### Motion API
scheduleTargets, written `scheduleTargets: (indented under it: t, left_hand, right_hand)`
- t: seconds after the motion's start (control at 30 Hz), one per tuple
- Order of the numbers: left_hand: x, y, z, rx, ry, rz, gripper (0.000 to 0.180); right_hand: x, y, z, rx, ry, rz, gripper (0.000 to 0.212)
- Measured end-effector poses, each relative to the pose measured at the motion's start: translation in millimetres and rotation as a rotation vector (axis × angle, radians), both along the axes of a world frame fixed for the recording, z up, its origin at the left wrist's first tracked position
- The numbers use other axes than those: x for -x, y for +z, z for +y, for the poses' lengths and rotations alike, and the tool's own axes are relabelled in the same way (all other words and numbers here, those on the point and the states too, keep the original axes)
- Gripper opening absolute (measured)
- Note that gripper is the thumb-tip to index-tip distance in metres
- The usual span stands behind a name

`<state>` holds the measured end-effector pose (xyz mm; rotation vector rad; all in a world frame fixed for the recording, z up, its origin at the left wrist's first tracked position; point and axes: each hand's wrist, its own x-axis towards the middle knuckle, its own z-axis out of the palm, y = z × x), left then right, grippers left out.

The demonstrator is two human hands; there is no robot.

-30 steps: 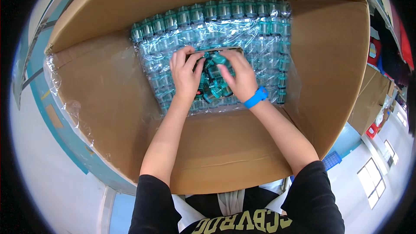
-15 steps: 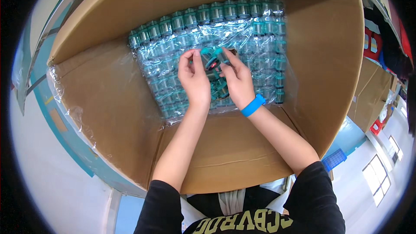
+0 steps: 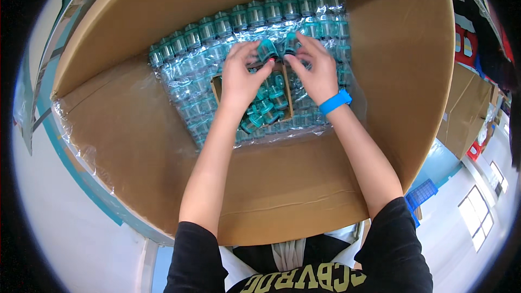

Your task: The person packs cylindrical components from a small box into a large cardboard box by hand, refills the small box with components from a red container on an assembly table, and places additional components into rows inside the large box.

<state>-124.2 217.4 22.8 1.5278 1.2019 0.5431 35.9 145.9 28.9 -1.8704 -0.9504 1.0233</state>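
Compared with half a second ago, when the hands met close together over one jar, they now stand a little apart and nearer the far wall of the large carton [image 3: 304,190]. The left hand [image 3: 239,78] has its fingers and thumb pinched narrowly around one teal jar [image 3: 266,49], tilted, with a red spot near the thumb tip at its lower end. The right hand [image 3: 320,70], above a blue wristband [image 3: 336,101], holds a second teal jar [image 3: 292,40] between thumb and fingertips, its dark end downward; motion blurs this grip slightly. Both jars hang just beyond the far edge of the small cardboard box [image 3: 288,91], over the packed layer under clear plastic film [image 3: 194,84], just beside each other with a narrow gap between them. The shift has also uncovered the small box: its right side and near right corner show plainly, and loose jars [image 3: 278,101] lie in it at mixed angles, while the left forearm hides part of its left side. A neat row of jars [image 3: 239,18] lines the layer's far edge. As a judgement, the change means that these two jars are clear of the loose pile, each separately under control, one to a hand.
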Motion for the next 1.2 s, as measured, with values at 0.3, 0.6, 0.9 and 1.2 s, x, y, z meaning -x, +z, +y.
scheduleTargets:
  t: [0.3,0.6,0.9,1.2]
  left_hand:
    - [-39,-14,25,-0.383,-0.236,0.261,0.042]
    - [-45,-23,22,-0.458,-0.302,0.31,0.046]
    - [-47,-18,23,-0.427,-0.35,0.342,0.052]
    - [98,-8,-78,0.395,0.427,0.147,0.044]
  right_hand:
    - [-16,-17,18,-0.113,0.315,-0.685,0.05]
    - [-20,-36,24,-0.124,0.332,-0.769,0.052]
    - [-16,-28,28,-0.111,0.349,-0.814,0.046]
    - [31,-9,-40,0.332,0.472,-0.416,0.041]
